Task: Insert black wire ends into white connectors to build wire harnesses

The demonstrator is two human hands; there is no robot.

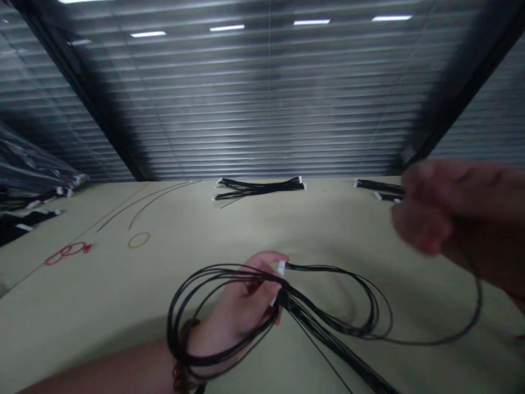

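Near the lower middle, my left hand (246, 306) is closed on a white connector (281, 268) joined to a looped bundle of thin black wires (328, 323). Loops of the bundle pass over the wrist, and its straight part runs off the bottom edge. At the right, raised above the table, my right hand (455, 213) is blurred, with its fingers pressed together. A single black wire curves from the bundle up to the right hand; its end is hidden there.
On the pale table (184, 219) lie a wire bundle (260, 187) at the back middle, another (379, 189) behind my right hand, red loops (68, 251), a yellow ring (139, 240) and loose wires. Plastic-wrapped items (36, 164) sit far left. A window with blinds (266, 98) stands behind.
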